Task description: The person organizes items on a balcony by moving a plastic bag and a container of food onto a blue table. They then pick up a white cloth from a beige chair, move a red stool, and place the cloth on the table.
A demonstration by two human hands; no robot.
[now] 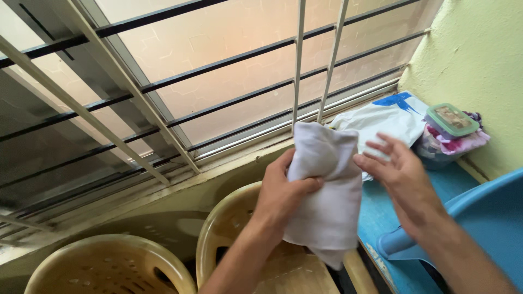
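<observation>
Soft matt white cloth (327, 190) is being seen; glossy beige plastic chairs (229, 228) and smooth painted metal window bars (218, 65) are showing.

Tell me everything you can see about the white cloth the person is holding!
The white cloth looks like soft, thin fabric, plain and a little creased. It hangs down in loose folds, bunched at the middle where the left hand squeezes it in a closed grip. Its top edge reaches up to the white window bars, and its bottom corner dangles over a beige plastic chair. The right hand is open, fingers spread, its fingertips right at the cloth's right edge; whether they press it is unclear.
</observation>
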